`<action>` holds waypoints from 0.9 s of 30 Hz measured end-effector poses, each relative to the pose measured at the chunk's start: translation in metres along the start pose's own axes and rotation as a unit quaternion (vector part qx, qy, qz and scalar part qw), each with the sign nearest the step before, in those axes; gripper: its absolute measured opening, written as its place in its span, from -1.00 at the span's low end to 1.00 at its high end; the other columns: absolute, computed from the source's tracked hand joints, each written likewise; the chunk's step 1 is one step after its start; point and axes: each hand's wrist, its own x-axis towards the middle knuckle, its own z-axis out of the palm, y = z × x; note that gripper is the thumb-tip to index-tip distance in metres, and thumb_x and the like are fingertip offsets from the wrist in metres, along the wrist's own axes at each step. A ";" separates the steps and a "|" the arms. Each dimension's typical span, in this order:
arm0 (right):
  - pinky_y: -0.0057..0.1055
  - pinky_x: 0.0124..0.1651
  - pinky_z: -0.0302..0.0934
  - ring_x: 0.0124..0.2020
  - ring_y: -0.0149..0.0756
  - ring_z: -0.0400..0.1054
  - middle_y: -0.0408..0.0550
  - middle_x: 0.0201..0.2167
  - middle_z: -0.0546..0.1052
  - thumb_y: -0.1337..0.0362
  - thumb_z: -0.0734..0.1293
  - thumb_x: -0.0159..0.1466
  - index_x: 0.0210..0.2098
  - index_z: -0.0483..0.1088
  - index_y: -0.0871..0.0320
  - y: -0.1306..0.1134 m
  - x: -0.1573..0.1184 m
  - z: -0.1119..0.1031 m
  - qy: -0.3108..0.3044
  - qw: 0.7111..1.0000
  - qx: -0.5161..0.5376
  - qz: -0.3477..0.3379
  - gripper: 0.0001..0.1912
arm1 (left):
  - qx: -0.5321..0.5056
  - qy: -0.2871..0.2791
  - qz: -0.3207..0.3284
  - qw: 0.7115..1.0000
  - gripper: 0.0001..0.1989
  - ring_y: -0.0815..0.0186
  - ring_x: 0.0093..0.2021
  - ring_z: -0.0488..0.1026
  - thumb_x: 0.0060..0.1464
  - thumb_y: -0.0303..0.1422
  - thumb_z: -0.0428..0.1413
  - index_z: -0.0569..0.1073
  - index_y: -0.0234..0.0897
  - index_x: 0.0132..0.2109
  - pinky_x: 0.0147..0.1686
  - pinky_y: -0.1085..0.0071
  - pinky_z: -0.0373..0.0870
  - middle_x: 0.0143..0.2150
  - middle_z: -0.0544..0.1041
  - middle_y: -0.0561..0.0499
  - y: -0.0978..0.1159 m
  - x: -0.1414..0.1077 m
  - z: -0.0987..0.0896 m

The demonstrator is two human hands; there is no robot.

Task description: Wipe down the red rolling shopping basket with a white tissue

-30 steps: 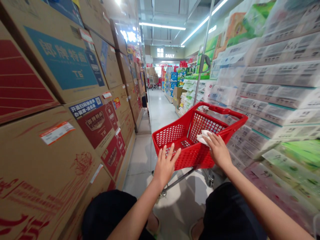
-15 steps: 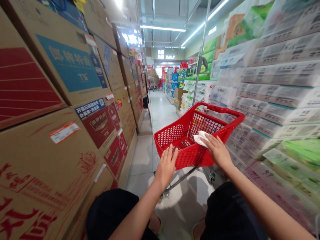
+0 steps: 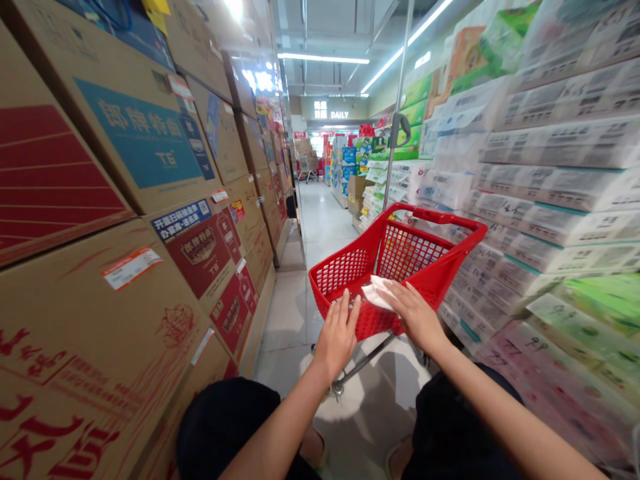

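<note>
A red plastic shopping cart (image 3: 345,267) on a metal wheeled frame stands in front of my knees, its handle at the far right. My left hand (image 3: 337,333) lies against the near side of the basket with its fingers stretched out and holds nothing. A white tissue (image 3: 376,293) is under the fingers of my right hand (image 3: 413,317), pressed on the top edge of the cart's near side. Part of the tissue sticks out left of the fingers, and the rest is hidden beneath them.
Stacked cardboard cartons (image 3: 120,300) form a wall close on my left. On the right rise piles of wrapped paper packs (image 3: 550,180). A metal post with a grey handle (image 3: 400,130) stands behind the cart. The tiled aisle floor (image 3: 320,213) runs on beyond it.
My right hand has slid left along the cart's near edge with the tissue, closer to my left hand. The left hand has barely moved.
</note>
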 end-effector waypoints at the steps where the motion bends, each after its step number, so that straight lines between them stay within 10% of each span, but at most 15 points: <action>1: 0.09 0.48 -0.01 0.48 -0.16 0.03 0.02 0.46 0.20 0.64 0.16 0.15 0.44 0.14 0.02 0.013 0.000 -0.001 0.011 1.000 -0.010 0.019 -0.11 | 0.002 0.002 0.003 1.000 -0.13 -0.05 0.50 0.06 0.17 -0.54 0.04 -0.15 -0.33 0.54 0.40 -0.01 0.18 0.56 -0.13 -0.33 0.001 0.000 0.000; 5: 0.07 0.45 0.06 0.47 -0.13 0.05 0.01 0.44 0.24 0.63 0.16 0.19 0.40 0.20 0.03 0.029 -0.002 0.003 0.042 0.996 -0.032 0.078 -0.18 | 0.004 0.009 -0.003 1.000 -0.09 -0.09 0.47 0.12 0.16 -0.51 0.09 -0.16 -0.29 0.54 0.38 -0.03 0.20 0.56 -0.15 -0.35 0.012 0.001 0.000; 13: 0.04 0.48 0.02 0.53 -0.16 -0.15 0.01 0.51 0.08 0.64 0.15 0.16 0.47 0.06 0.04 -0.046 -0.010 0.005 0.014 0.999 0.026 0.012 -0.09 | -0.011 -0.002 0.013 1.000 -0.10 -0.06 0.50 0.06 0.18 -0.47 0.10 -0.16 -0.22 0.54 0.41 -0.02 0.14 0.57 -0.19 -0.26 0.021 0.001 -0.007; 21: 0.09 0.45 0.05 0.49 -0.17 0.00 -0.03 0.47 0.16 0.61 0.15 0.20 0.46 0.08 -0.06 0.031 -0.015 0.004 0.021 0.997 0.006 0.078 -0.11 | -0.071 0.011 -0.020 0.997 -0.22 -0.06 0.54 -0.10 0.20 -0.32 0.13 0.07 -0.25 0.50 0.44 -0.11 0.03 0.54 0.03 -0.15 -0.036 -0.003 0.008; 27: 0.05 0.44 0.10 0.49 -0.19 0.00 -0.05 0.47 0.18 0.63 0.15 0.14 0.45 0.13 -0.05 0.046 -0.004 0.026 0.057 0.993 0.001 0.103 -0.08 | -0.086 0.008 -0.036 0.996 -0.19 -0.11 0.52 -0.04 0.15 -0.27 0.18 0.10 -0.21 0.49 0.43 -0.13 0.07 0.51 0.12 -0.15 -0.021 0.004 0.010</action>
